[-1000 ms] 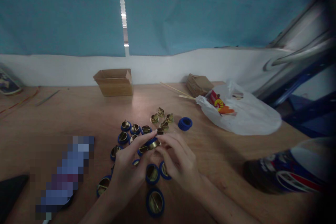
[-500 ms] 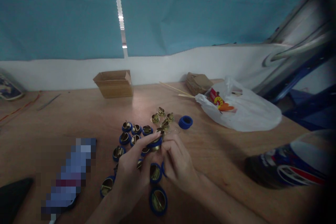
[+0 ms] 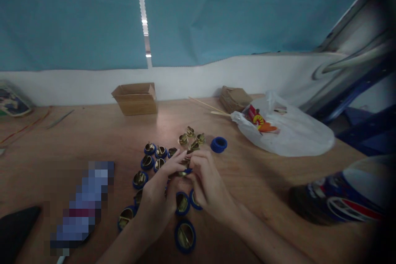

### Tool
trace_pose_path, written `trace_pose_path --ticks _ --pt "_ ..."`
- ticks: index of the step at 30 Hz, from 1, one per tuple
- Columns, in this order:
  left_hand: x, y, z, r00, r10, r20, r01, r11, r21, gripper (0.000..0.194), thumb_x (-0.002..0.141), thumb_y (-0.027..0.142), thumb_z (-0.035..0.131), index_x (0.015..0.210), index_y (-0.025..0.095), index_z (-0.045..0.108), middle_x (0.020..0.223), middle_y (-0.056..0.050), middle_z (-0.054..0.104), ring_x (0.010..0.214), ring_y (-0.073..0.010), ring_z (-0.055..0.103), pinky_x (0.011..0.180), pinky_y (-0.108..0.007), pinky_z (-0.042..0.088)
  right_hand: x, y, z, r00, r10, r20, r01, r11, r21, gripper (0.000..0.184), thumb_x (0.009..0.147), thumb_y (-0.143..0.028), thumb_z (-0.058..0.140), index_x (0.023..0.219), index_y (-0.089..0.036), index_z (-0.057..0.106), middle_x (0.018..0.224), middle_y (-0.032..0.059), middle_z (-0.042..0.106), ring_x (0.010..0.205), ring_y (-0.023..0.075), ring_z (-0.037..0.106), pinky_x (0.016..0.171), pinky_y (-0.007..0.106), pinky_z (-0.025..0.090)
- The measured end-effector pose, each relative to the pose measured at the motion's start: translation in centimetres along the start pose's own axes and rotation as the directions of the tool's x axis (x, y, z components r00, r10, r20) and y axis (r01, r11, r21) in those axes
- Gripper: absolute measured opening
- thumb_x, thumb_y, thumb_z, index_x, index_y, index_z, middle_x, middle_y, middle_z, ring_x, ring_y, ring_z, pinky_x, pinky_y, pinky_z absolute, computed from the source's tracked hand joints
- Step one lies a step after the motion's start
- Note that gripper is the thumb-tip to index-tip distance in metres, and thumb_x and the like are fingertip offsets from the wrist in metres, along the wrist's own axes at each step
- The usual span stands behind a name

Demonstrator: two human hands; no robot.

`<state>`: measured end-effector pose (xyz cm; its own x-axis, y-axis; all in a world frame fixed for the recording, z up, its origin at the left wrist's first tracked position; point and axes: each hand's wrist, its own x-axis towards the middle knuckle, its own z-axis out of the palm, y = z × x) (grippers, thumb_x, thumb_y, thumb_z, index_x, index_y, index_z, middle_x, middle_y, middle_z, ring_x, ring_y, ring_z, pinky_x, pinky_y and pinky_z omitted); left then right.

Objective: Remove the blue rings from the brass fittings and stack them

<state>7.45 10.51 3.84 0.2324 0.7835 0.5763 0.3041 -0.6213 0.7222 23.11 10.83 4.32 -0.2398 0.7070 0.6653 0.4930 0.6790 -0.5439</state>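
My left hand (image 3: 158,197) and my right hand (image 3: 210,187) meet in the middle of the table. Between their fingertips they grip a small round brass piece with a blue ring (image 3: 185,171), partly covered by the fingers. Around my left hand lie several similar pieces, each a gold-coloured cup with a bar across it in a blue ring, such as the blue-ringed brass piece (image 3: 185,236) at the front. Just beyond my fingers are several brass pieces (image 3: 183,139) without blue rings. A stack of blue rings (image 3: 218,144) stands to their right.
At the back are an open cardboard box (image 3: 136,101), a brown paper packet (image 3: 235,98) and thin sticks (image 3: 208,105). A white plastic bag (image 3: 297,132) lies right of them. A Pepsi bottle (image 3: 343,198) lies at right. A blurred-out phone-like object (image 3: 83,202) lies at left.
My right fingers have moved up and over the blue-ringed brass piece, and its blue ring shows less. Both hands stay together at nearly the same place.
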Motion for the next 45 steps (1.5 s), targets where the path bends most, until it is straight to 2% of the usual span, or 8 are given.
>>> trace_pose_path --ticks 5,8,12,20,26,36,40,45 --pt "-0.25 -0.29 0.03 0.994 0.088 -0.072 -0.074 0.982 0.176 0.031 0.089 -0.001 0.049 0.107 0.024 0.054 0.136 -0.008 0.061 0.124 -0.0213 0.059 0.100 -0.037 0.054 -0.05 -0.55 -0.11 0.999 -0.030 -0.017 0.029 0.999 -0.043 0.030 0.089 -0.002 0.043 0.110 -0.023 0.043 0.112 0.0097 0.048 0.106 0.0224 0.054 0.084 0.038 0.055" --pt "-0.49 -0.68 0.00 0.995 -0.029 -0.095 0.048 0.980 0.195 0.024 0.091 0.006 0.052 0.107 0.024 0.051 0.135 -0.010 0.062 0.116 -0.0228 0.065 0.089 -0.034 0.059 0.08 -0.87 -0.14 0.999 -0.006 -0.039 0.004 0.999 -0.053 0.028 0.091 -0.005 0.047 0.111 -0.024 0.045 0.114 0.0094 0.050 0.108 0.0226 0.055 0.087 0.040 0.055" --pt "-0.27 -0.74 0.14 0.978 -0.187 -0.095 0.193 0.980 0.054 0.017 0.092 0.013 0.052 0.102 0.024 0.044 0.131 -0.014 0.065 0.114 -0.0246 0.066 0.079 -0.032 0.062 0.21 -0.76 -0.16 0.998 0.058 -0.032 -0.057 0.998 0.032 0.025 0.093 -0.012 0.052 0.115 -0.023 0.047 0.117 0.0101 0.056 0.112 0.0241 0.056 0.094 0.045 0.053" --pt "0.24 -0.37 0.02 0.952 -0.301 -0.056 0.303 0.953 0.020 0.016 0.091 0.017 0.050 0.100 0.025 0.040 0.100 -0.009 0.076 0.092 -0.0248 0.075 0.063 -0.029 0.063 -0.37 -0.33 0.20 0.978 0.203 0.053 -0.209 0.966 0.150 0.032 0.092 -0.014 0.054 0.123 -0.022 0.047 0.111 0.0080 0.064 0.099 0.0209 0.065 0.086 0.041 0.057" --pt "-0.07 -0.44 -0.23 0.963 -0.269 -0.005 0.268 0.963 -0.030 0.022 0.089 0.016 0.055 0.103 0.025 0.041 0.100 -0.007 0.076 0.092 -0.0224 0.075 0.064 -0.026 0.063 -0.07 -0.41 -0.06 0.978 0.208 0.016 -0.207 0.957 0.203 0.025 0.091 -0.014 0.053 0.114 -0.022 0.049 0.104 0.0065 0.063 0.093 0.0196 0.064 0.078 0.035 0.057" --pt "-0.64 -0.02 0.34 0.975 -0.222 -0.012 0.221 0.974 -0.055 0.023 0.090 0.017 0.056 0.106 0.026 0.042 0.093 -0.004 0.077 0.077 -0.0189 0.077 0.058 -0.021 0.061 0.17 -0.42 -0.56 0.967 0.228 0.115 -0.249 0.940 0.232 0.016 0.091 -0.011 0.045 0.103 -0.021 0.047 0.093 0.0047 0.057 0.083 0.0182 0.058 0.072 0.033 0.051" --pt "-0.37 -0.42 0.19 0.985 -0.171 -0.009 0.171 0.984 0.039 0.019 0.090 0.014 0.053 0.102 0.025 0.043 0.084 -0.001 0.076 0.072 -0.0172 0.076 0.056 -0.020 0.058 0.12 -0.26 -0.50 0.973 0.205 0.106 -0.224 0.951 0.213 0.017 0.090 -0.010 0.046 0.103 -0.021 0.046 0.096 0.0059 0.058 0.085 0.0194 0.058 0.073 0.035 0.051" --pt "-0.22 -0.67 0.11 0.982 -0.155 -0.110 0.174 0.965 0.197 0.016 0.088 0.015 0.057 0.098 0.024 0.049 0.085 0.000 0.070 0.065 -0.0143 0.071 0.055 -0.021 0.055 0.09 -0.22 -0.56 0.988 0.129 0.081 -0.141 0.976 0.165 0.020 0.089 -0.007 0.045 0.102 -0.022 0.045 0.099 0.0059 0.056 0.091 0.0202 0.056 0.079 0.035 0.049"
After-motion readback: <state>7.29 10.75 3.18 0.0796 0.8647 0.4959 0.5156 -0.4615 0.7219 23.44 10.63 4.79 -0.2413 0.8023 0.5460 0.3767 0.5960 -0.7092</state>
